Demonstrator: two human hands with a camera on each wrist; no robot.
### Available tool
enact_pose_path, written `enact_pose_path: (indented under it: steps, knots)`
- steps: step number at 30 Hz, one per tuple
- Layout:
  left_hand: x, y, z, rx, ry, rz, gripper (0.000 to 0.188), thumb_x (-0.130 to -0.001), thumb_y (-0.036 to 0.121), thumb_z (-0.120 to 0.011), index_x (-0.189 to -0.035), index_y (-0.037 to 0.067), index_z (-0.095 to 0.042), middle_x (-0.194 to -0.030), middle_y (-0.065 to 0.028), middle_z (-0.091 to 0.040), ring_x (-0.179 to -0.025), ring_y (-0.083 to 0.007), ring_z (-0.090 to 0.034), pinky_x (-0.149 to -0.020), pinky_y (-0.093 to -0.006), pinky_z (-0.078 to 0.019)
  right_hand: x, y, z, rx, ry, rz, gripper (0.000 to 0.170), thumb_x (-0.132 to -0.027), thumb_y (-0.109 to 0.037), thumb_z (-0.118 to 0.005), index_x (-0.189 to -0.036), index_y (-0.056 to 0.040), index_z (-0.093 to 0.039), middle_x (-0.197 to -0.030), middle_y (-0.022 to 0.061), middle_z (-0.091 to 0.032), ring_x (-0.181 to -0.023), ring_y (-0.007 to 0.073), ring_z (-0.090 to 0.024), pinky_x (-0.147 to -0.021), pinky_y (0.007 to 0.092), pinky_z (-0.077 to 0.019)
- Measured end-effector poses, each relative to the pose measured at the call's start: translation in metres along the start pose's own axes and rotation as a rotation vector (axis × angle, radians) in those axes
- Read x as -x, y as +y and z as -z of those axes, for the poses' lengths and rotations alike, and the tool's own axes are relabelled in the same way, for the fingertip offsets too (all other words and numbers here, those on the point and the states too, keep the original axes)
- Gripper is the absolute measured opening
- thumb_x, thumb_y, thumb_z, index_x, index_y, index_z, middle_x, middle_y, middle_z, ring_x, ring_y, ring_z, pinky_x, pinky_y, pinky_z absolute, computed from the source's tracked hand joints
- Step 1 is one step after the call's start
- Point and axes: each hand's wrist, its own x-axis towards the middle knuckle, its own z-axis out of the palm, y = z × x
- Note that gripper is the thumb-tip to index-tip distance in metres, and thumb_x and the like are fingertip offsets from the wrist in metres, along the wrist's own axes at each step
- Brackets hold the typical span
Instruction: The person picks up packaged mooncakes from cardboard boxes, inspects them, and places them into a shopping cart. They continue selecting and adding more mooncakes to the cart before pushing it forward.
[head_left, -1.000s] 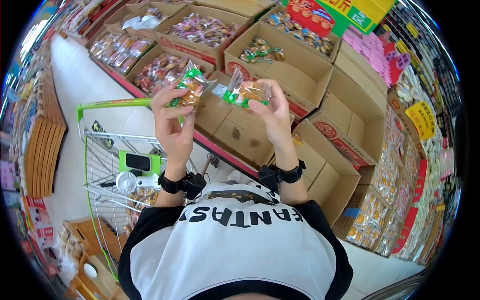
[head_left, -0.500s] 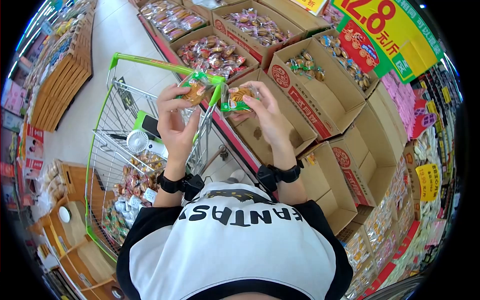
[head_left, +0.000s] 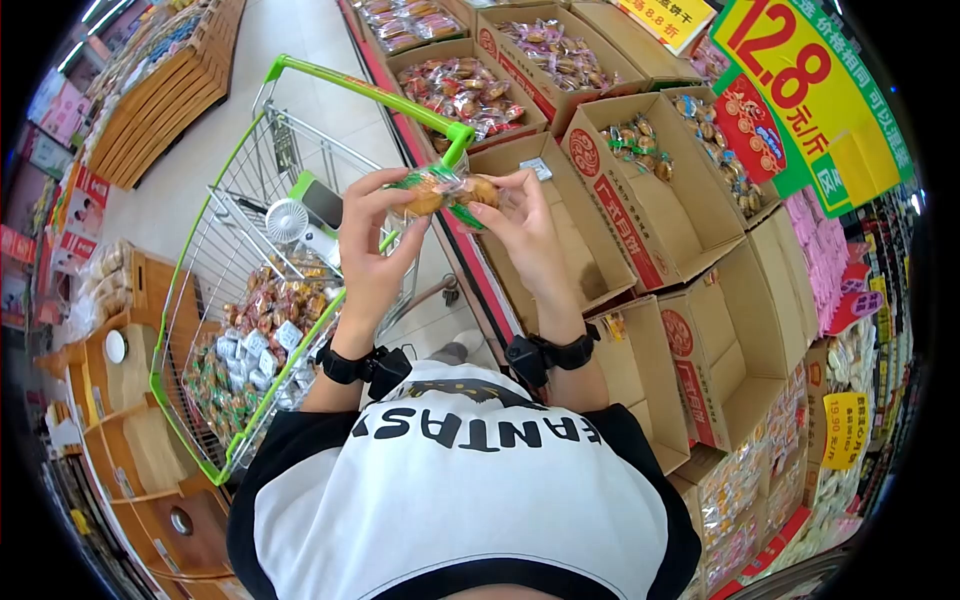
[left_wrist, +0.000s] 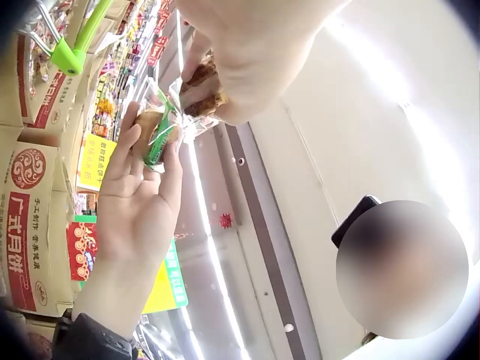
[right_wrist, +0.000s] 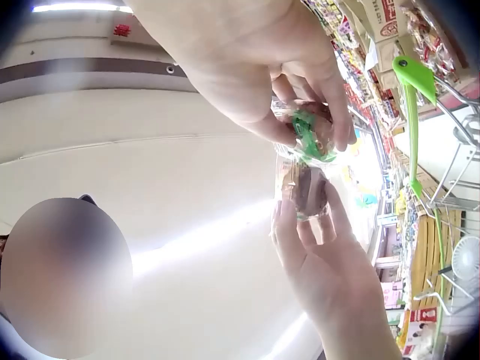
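Observation:
In the head view, my left hand holds a wrapped mooncake between thumb and fingers, its clear wrapper marked with green. Beside it my right hand pinches a second wrapped mooncake. The two packs meet edge to edge near the cart's green handle. From the left wrist, the right-hand mooncake shows a green band across its wrapper, while the left hand covers much of its own. In the right wrist view, the left-hand mooncake sits just below the right-hand one.
A shopping cart with a green frame stands at left, carrying several bagged packs, a small white fan and a phone. Cardboard boxes line the display on the right, some with wrapped mooncakes. A price sign rises behind.
The head view has swung toward the cart, bringing its load further into sight. Both hands have come closer together, and the two mooncakes that stood apart now meet.

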Motion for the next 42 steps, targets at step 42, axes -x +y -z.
enact_pose_path:
  steps: [42]
  knots:
    - [0.126, 0.052, 0.108, -0.53, 0.211, 0.207, 0.064, -0.076, 0.003, -0.045, -0.132, 0.0, -0.013, -0.136, -0.0171, -0.016, -0.126, -0.0297, -0.016, -0.102, -0.036, -0.0126, 0.071, 0.074, -0.134, -0.025, -0.531, -0.075, 0.042, -0.069, 0.001, -0.063, -0.103, -0.0013, -0.039, -0.118, 0.0136, -0.031, -0.109, 0.0244, -0.042, -0.084, 0.0333, -0.044]
